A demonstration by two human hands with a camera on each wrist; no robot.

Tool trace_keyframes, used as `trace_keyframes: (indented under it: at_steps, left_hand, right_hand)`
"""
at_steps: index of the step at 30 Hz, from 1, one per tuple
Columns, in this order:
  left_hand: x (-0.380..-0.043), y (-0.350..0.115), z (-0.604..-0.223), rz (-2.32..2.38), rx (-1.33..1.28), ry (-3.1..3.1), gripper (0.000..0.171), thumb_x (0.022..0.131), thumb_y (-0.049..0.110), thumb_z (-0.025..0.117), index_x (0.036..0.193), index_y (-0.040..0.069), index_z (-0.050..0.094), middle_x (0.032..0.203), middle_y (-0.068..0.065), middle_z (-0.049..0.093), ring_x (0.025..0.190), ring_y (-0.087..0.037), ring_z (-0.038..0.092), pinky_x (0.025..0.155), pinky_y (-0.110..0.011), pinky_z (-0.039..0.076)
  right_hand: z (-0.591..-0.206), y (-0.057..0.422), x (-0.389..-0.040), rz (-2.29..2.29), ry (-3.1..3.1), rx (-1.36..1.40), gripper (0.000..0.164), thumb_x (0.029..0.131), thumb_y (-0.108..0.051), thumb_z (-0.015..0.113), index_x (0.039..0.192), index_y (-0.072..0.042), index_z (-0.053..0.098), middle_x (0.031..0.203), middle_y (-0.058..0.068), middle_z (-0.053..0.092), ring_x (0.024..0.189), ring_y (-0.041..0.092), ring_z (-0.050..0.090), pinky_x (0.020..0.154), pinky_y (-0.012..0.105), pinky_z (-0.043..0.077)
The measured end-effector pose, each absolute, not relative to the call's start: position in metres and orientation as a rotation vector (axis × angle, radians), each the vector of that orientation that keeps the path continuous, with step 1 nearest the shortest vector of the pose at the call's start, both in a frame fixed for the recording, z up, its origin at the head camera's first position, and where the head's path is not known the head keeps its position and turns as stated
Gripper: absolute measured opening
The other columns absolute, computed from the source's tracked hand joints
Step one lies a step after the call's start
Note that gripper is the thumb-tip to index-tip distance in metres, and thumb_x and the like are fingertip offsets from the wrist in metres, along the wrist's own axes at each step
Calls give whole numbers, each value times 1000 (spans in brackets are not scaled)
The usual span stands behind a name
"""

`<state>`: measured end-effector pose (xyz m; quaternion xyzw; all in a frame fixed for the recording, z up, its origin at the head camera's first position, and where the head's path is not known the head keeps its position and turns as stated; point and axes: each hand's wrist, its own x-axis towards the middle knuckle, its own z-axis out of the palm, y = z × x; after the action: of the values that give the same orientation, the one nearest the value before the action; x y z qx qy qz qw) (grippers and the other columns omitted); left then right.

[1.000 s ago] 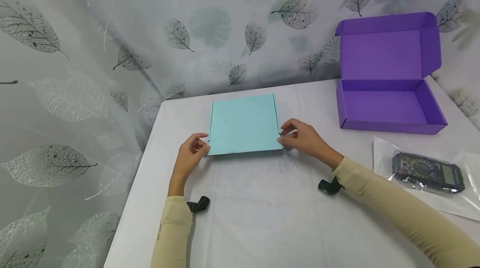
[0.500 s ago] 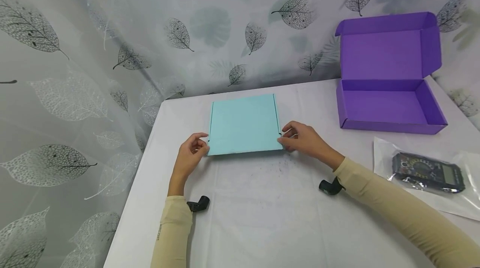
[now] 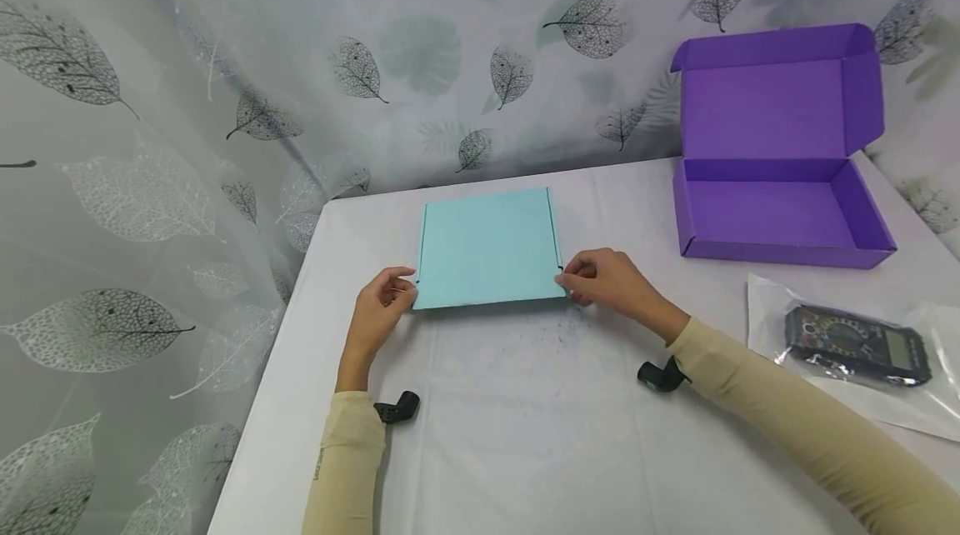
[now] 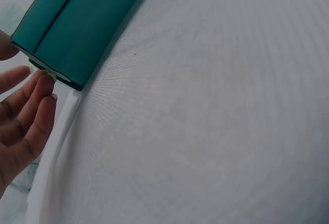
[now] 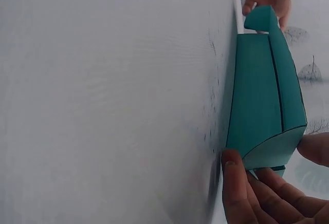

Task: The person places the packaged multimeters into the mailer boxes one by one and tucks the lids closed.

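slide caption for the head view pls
Left hand and right hand hold a turquoise box by its near corners, an open purple box and bagged multimeter to the right.

Turquoise box in high, downward head view and close wrist views

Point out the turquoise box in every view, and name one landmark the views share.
Head: turquoise box near the middle.
Left wrist: box at upper left, cut off by the top edge.
Right wrist: box on the right side.
Shared landmark: the left hand, at the box's left end.
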<state>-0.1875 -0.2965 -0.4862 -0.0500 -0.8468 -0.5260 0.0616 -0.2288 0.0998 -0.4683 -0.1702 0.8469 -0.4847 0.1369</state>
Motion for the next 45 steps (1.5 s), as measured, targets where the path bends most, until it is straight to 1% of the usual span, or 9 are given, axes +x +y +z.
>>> trace_keyframes:
  at_steps: [7,11,15,22,30,31,37,42,45]
  left_hand:
    - [-189,-298,-487,-1613,-105,-2583,20,101,17,70,117,5,71,103,-12,69,90,-24,68,77,-32,55]
    - [-189,-299,-488,-1605,-71,-2609,19,101,20,70,112,5,73,101,-10,71,89,-25,69,78,-34,56]
    - [-188,-301,-488,-1602,-57,-2624,22,102,21,70,112,2,73,102,-12,72,88,-25,71,79,-36,57]
    - [-188,-300,-487,-1649,-59,-2609,22,101,19,70,109,-2,73,101,-14,73,87,-29,71,76,-37,61]
    - [-187,-300,-485,-1594,19,-2679,30,101,23,70,110,-5,78,100,-15,76,89,-30,73,80,-41,59]
    - [-185,-297,-480,-1572,29,-2697,29,102,21,70,110,-5,78,99,-15,76,88,-30,73,79,-40,59]
    - [-183,-295,-476,-1471,43,-2738,29,102,23,69,107,-4,79,93,-12,77,84,-27,74,79,-37,53]
    - [-186,-297,-481,-1437,16,-2742,28,101,24,70,104,-2,81,90,-10,77,81,-26,74,77,-38,53]
    - [-185,-297,-482,-1413,2,-2757,28,101,25,70,102,0,81,88,-8,76,79,-26,74,75,-37,53]
  right_hand:
    - [-469,100,-227,-1379,2529,-534,25,100,-27,72,107,-4,77,88,4,76,79,22,72,67,37,54]
    - [-469,99,-227,-1383,2552,-568,22,100,-26,73,105,-6,78,86,4,75,78,21,70,67,38,51]
    - [-470,98,-226,-1398,2543,-566,22,100,-26,73,104,-5,78,85,4,75,78,22,71,68,38,52]
    - [-471,98,-225,-1448,2519,-492,20,99,-25,75,104,-6,79,88,3,76,81,21,72,72,38,55]
    - [-472,98,-221,-1492,2505,-435,24,98,-26,76,107,-4,80,92,6,77,84,23,72,75,38,54]
    - [-472,98,-220,-1497,2503,-431,25,98,-26,76,107,-4,80,92,6,77,85,23,72,76,38,54]
    - [-470,95,-219,-1506,2505,-417,22,98,-26,76,107,-7,80,91,3,76,86,22,71,78,40,54]
    - [-471,96,-220,-1480,2528,-422,21,97,-25,77,108,-7,81,91,1,76,87,20,70,79,40,54]
    - [-472,98,-220,-1483,2529,-428,22,97,-25,77,108,-6,81,91,1,76,87,21,70,78,40,54]
